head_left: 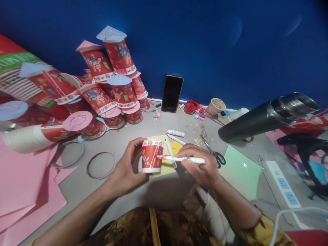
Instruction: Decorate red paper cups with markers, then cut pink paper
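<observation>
My left hand (128, 167) is wrapped round a red patterned paper cup (151, 155), holding it just above the grey table. My right hand (201, 165) grips a white marker (184, 159) lying sideways, its red tip touching the cup's side. Under the cup lie yellow paper sheets (167, 160). Another pen (171, 153) rests on that paper between my hands.
A heap of red cups with paper lids (112, 85) fills the back left. Pink sheets (23, 177) and two ring shapes (100, 165) lie at left. A phone (172, 93) leans on the blue wall. Scissors (214, 152), a dark flask (266, 118), green paper (241, 171) and a power strip (282, 184) sit at right.
</observation>
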A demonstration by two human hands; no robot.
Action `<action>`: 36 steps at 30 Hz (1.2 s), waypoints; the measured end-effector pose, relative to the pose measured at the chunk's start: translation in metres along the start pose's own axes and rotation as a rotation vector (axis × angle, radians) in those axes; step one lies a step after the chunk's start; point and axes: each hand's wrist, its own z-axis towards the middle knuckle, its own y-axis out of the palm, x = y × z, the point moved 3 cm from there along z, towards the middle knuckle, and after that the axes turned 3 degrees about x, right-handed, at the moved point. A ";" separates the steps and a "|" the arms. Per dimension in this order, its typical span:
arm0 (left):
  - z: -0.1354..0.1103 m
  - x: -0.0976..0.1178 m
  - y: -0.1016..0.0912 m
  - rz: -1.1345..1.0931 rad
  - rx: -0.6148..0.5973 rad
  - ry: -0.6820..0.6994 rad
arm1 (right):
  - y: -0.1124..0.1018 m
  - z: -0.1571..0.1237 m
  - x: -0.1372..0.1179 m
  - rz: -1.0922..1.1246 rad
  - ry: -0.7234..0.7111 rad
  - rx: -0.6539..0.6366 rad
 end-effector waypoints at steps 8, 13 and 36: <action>0.000 -0.002 0.000 -0.015 0.001 0.013 | 0.000 0.000 0.000 -0.010 0.018 -0.013; -0.001 -0.002 0.000 -0.013 -0.007 0.011 | 0.001 -0.001 0.000 0.024 -0.011 -0.061; -0.002 -0.002 0.002 -0.067 -0.031 0.054 | -0.004 -0.002 0.009 0.020 0.214 0.124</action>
